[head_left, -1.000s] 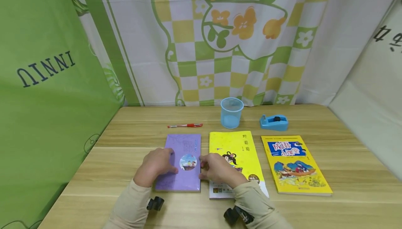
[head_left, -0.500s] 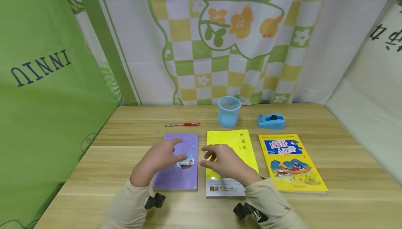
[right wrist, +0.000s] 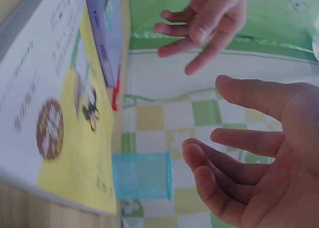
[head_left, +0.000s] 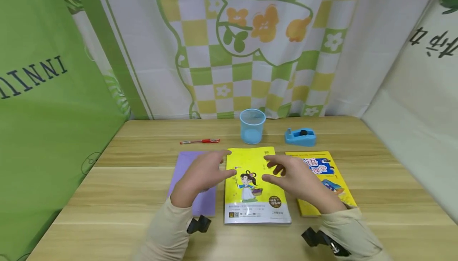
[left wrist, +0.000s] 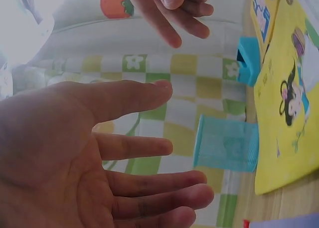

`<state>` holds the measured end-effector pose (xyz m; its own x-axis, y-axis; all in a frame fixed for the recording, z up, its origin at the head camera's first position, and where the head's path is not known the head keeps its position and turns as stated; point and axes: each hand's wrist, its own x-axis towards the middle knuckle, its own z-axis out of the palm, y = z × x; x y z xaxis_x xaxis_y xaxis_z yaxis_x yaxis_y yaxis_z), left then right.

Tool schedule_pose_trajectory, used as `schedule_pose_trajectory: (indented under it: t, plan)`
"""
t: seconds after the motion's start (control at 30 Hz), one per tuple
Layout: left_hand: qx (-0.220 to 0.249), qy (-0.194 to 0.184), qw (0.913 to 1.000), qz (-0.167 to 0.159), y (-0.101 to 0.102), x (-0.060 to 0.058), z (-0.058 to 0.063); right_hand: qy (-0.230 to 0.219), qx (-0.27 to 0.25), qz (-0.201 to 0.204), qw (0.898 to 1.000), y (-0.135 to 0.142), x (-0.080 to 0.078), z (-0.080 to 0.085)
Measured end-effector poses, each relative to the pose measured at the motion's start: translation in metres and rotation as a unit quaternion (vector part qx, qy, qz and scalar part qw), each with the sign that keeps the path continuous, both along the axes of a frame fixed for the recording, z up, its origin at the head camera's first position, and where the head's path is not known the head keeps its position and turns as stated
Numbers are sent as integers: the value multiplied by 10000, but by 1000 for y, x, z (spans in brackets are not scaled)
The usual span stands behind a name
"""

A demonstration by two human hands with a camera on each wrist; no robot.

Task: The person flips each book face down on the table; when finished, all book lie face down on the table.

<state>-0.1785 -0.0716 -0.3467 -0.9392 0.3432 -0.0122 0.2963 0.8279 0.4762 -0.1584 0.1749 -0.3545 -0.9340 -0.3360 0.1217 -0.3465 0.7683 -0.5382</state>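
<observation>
A yellow book (head_left: pixel 247 173) with a cartoon girl on its cover lies in the middle of the row. My left hand (head_left: pixel 204 175) hovers between it and the purple book (head_left: pixel 206 207), fingers spread, partly covering the purple one. Above the right side of the yellow book, my right hand (head_left: pixel 297 177) reaches in with fingers loosely bent. It overlaps a second yellow book (head_left: pixel 323 173) with a blue title panel. Both wrist views show the palms facing each other, with nothing between the fingers.
Behind the books, a red pen (head_left: pixel 199 141), a blue translucent cup (head_left: pixel 252 128) and a blue tape dispenser (head_left: pixel 300 137) stand along the back of the wooden table (head_left: pixel 107 189). A patterned curtain (head_left: pixel 211 70) hangs behind the table.
Both hands have left the purple book's edges and moved right, now over the sides of the middle yellow book. The view has swung slightly right; the books have stayed put.
</observation>
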Motion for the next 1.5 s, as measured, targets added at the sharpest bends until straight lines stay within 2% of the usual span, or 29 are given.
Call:
schedule_pose_trajectory:
  t: [0.23,0.47,0.67,0.8,0.97,1.33,1.5]
  plan:
    - [-29,-16,10000,66,14,-5,-3,45,-125,-161,9998,21,3,3]
    - [50,-6,9999,117,15,-9,-6,-88,-109,-256,9996,27,-2,-3]
    - [-64,-8,9998,177,15,-13,-13,-291,8,-345,9990,26,-5,-8]
    - [-168,-24,9998,140,15,-17,-19,-431,161,-416,9981,26,-8,-13]
    - [-144,-227,9995,168,16,-23,-31,-680,350,-573,9954,27,-15,-22]
    - [-268,-373,9987,228,21,-28,-55,-1526,725,-889,9816,26,-26,-43]
    - [-456,-360,9980,233,23,-29,-61,-1601,798,-970,9791,22,-27,-49]
